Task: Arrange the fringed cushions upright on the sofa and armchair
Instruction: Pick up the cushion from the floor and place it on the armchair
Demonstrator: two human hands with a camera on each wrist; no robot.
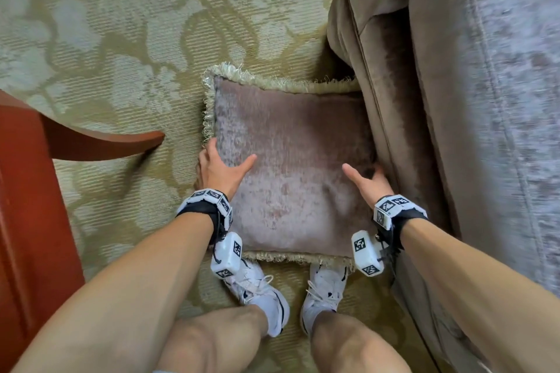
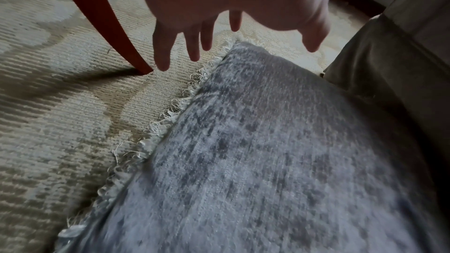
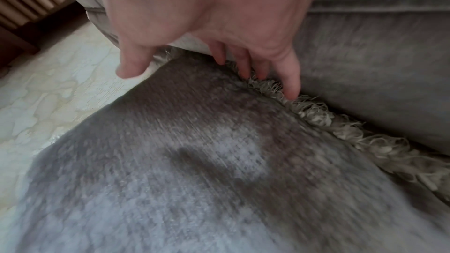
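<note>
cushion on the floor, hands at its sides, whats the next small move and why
Probably close both hands on its edges and lift. The cushion lies flat on the carpet against the sofa; left hand and right hand flank it, fingers not yet gripping.

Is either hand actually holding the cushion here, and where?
Not yet. Both hands are open at the fringed cushion: left hand at its left edge, right hand at its right fringe.

A mottled mauve-grey cushion edged with a cream fringe lies at frame centre on an olive-and-pale floral carpet, with a taupe-brown sofa at right and red-brown wooden furniture at left.
</note>
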